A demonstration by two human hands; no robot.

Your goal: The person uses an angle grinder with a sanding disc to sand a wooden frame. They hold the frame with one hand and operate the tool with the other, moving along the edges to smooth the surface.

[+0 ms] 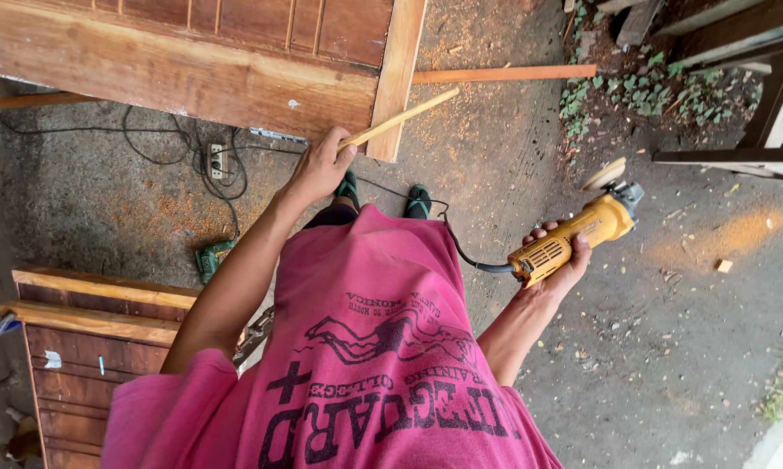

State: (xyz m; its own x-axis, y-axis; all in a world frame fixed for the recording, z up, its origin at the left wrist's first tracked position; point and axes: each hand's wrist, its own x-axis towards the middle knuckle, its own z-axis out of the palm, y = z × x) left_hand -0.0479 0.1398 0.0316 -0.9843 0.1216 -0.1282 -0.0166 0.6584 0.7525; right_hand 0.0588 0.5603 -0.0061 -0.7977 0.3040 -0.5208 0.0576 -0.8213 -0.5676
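At the centre of the frame, the left hand [319,165] was closed around the near end of a thin wooden strip [400,117], which ran up and to the right across the lower corner of a large wooden door panel [183,74] filling the upper left of the frame. Right of centre, the right hand [561,260] was wrapped around the body of a yellow angle grinder [574,239], fingers curled over the top of the housing. The grinder's sanding disc [604,174] pointed toward the upper right, clear of the ground and of the strip. A black power cord [465,252] left the rear of the grinder and curved toward the person's feet [383,195], visible just above the pink shirt [365,365] that filled the lower centre. At the upper left, below the door panel, a power strip [217,161] lay among looped black cables on the sawdust-covered ground [495,165]. A second wooden panel [87,347] occupied the lower left. A long wooden batten [504,74] lay on the ground at the upper centre, and green plants [643,91] grew at the upper right.
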